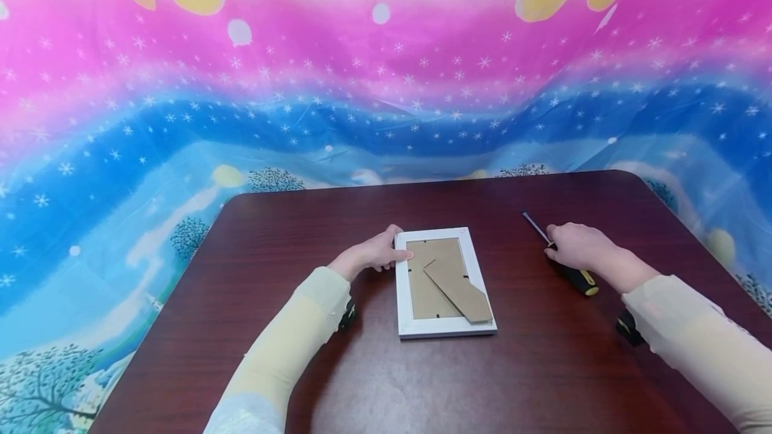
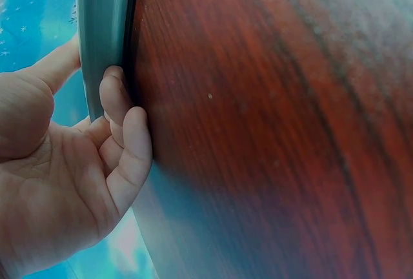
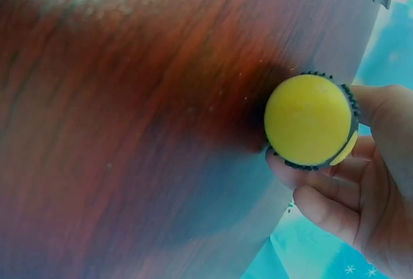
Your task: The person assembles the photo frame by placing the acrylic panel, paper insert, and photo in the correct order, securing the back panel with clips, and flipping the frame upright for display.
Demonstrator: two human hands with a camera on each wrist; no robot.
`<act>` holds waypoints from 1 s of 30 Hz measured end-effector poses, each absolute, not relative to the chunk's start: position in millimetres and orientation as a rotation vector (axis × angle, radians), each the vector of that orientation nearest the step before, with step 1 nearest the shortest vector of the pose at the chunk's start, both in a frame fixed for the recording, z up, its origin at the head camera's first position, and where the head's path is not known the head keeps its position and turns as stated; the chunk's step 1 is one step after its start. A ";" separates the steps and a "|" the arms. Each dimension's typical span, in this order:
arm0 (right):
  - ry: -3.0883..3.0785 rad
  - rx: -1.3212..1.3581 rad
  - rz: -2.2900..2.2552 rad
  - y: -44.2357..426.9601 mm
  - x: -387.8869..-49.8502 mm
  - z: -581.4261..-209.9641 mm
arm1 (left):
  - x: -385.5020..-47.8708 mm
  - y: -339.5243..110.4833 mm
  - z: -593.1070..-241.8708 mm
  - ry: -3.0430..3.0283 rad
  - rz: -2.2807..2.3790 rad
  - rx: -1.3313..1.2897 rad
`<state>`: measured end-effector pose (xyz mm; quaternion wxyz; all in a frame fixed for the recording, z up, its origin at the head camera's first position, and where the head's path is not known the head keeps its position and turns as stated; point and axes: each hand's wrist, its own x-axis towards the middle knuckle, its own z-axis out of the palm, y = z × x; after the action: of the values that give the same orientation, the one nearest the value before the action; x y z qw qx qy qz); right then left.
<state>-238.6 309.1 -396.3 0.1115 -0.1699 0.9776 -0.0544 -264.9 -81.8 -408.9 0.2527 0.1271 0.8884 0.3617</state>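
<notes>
A white picture frame [image 1: 403, 300] lies face down on the table, its brown backing board [image 1: 434, 254] and cardboard stand [image 1: 463, 293] showing. Small dark tabs sit along the board's edges. My left hand [image 1: 380, 251] grips the frame's left side near the far corner, thumb over the top; in the left wrist view the fingers [image 2: 133, 140] are bent against its edge. To the right of the frame, my right hand [image 1: 579, 245] holds a screwdriver [image 1: 584, 281] by its black and yellow handle, the blade pointing away to the far left. The yellow handle end [image 3: 310, 121] faces the right wrist camera.
The dark red-brown wooden table [image 1: 301, 233] has rounded far corners. Behind it and at its sides hangs a colourful cloth [image 1: 386, 112] with snowflakes and trees. A dark wrist device [image 1: 629, 327] shows under the right sleeve.
</notes>
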 end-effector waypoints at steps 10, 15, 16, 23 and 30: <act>2.883 -0.496 -0.151 308.4 -236.6 -394.0 | -264.2 -82.5 -410.1 2.427 0.980 0.349; 2.908 -0.486 -0.118 308.3 -235.9 -391.2 | -263.7 -82.6 -410.7 2.423 0.986 0.338; 2.921 -0.489 -0.109 308.3 -235.7 -390.0 | -264.3 -82.6 -411.2 2.426 0.979 0.342; 3.054 -0.529 -0.111 301.6 -234.8 -377.7 | -271.3 -83.0 -413.1 2.436 0.926 0.382; 3.158 -0.625 -0.124 279.1 -229.8 -369.2 | -271.1 -83.7 -414.5 2.447 0.924 0.386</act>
<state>-229.8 279.1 -369.2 -0.0400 -0.1938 0.9795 -0.0385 -271.1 -83.7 -414.5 0.2463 0.1416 0.8969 0.3389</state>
